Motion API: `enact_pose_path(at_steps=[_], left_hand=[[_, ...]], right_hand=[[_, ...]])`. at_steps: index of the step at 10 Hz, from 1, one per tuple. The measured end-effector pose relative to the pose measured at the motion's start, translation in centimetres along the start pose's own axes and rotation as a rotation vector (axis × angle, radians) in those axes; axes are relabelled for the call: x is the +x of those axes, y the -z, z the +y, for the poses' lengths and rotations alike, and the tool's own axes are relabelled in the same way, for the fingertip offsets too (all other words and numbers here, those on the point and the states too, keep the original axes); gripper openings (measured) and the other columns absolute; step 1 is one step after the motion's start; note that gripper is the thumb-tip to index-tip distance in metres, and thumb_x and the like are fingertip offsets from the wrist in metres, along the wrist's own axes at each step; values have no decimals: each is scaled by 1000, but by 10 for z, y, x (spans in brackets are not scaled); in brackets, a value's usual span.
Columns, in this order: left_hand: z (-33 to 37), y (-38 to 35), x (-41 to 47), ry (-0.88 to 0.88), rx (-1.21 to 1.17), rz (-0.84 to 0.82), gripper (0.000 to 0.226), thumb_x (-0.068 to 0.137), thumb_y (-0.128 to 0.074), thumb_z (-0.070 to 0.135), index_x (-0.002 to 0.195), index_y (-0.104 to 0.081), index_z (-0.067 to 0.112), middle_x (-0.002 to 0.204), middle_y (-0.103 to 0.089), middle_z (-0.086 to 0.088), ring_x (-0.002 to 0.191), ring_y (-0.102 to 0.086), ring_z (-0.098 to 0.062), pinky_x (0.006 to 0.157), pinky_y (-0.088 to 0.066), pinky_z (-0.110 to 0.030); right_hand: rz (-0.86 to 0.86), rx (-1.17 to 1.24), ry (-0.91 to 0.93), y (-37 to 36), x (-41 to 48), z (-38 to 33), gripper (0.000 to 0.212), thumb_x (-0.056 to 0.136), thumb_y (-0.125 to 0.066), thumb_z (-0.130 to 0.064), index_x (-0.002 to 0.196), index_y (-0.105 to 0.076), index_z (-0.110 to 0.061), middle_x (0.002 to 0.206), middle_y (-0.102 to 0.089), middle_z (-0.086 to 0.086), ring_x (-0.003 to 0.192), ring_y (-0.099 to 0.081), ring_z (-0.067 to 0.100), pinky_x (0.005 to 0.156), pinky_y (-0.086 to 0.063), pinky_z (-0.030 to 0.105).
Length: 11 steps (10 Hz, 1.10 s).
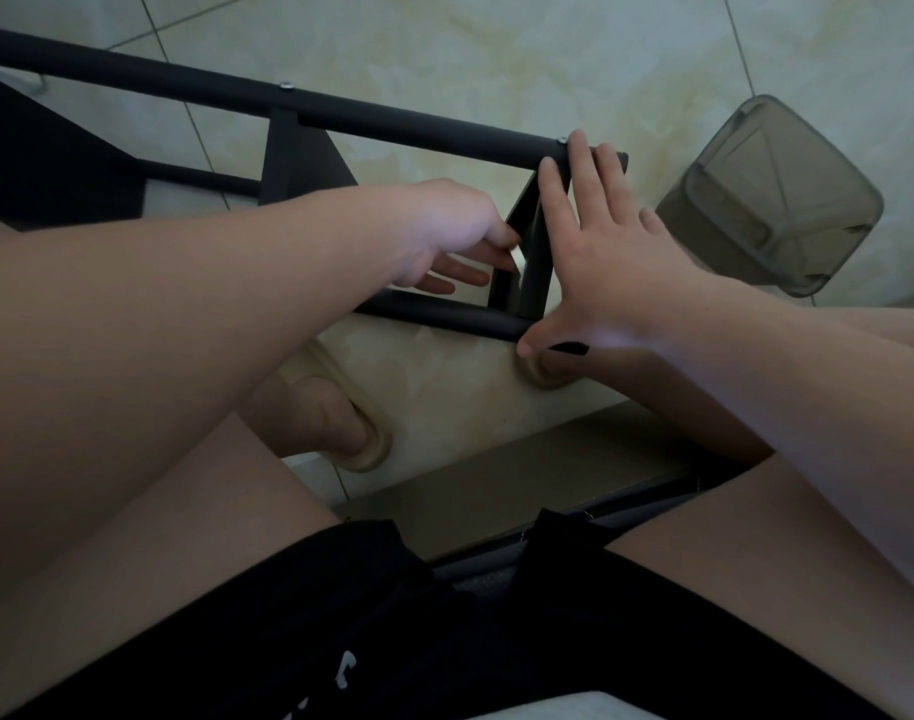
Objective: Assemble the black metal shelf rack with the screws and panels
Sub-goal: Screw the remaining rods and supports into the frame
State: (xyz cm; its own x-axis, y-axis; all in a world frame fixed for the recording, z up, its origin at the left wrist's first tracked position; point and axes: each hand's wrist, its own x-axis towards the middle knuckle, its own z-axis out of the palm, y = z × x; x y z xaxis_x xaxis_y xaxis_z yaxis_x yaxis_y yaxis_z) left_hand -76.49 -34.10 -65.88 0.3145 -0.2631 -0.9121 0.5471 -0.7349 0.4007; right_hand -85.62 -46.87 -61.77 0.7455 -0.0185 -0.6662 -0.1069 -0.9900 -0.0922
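The black metal shelf rack [392, 119] lies on its side on the pale tiled floor [496, 54], just in front of the seated person's knees. Its upper tube carries two silver screw heads [287, 86], and a lower tube [444, 311] runs nearer the feet. A dark panel [530, 246] stands between the tubes at the rack's right end. The right hand [600, 262] is laid flat across that end, fingers [579, 163] straight and apart on the upper tube, thumb [535, 340] down at the lower one. The left hand [444, 226] reaches in from the other side, its lower fingers straight and spread, its upper ones at the panel's edge; whether they pinch it I cannot tell. A smoky translucent plastic bin [787, 200] stands near the rack's right end, and beige slippers [363, 449] are on the feet.
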Motion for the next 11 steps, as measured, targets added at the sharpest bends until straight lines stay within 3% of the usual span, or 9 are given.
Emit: enact_pose_path(at_steps=[5,8,11], left_hand=[[-2,-5,2,-7,-5,-55,13,100,-57,23,95,-67,16,82,-78,6,89,-70,-9,85,-47,-35],[-2,-6,1,7,-3,-64,15,102,-52,22,99,-66,16,76,-77,8,87,-67,-8,88,-47,-35],[-4,-2,4,5,20,-60,14,102,-52,20,100,-65,16,76,-76,7,92,-66,-10,77,-46,-32]], right_hand=[[1,2,3,-1,1,0,154,63,-82,-71,157,25,-13,162,38,10,152,28,33,123,-13,63],[-6,3,3,-1,0,1,154,64,-81,-71,157,27,-13,161,39,10,151,30,33,124,-12,62],[-4,0,7,-1,0,1,154,63,-81,-72,157,26,-14,161,38,9,151,29,33,123,-13,63]])
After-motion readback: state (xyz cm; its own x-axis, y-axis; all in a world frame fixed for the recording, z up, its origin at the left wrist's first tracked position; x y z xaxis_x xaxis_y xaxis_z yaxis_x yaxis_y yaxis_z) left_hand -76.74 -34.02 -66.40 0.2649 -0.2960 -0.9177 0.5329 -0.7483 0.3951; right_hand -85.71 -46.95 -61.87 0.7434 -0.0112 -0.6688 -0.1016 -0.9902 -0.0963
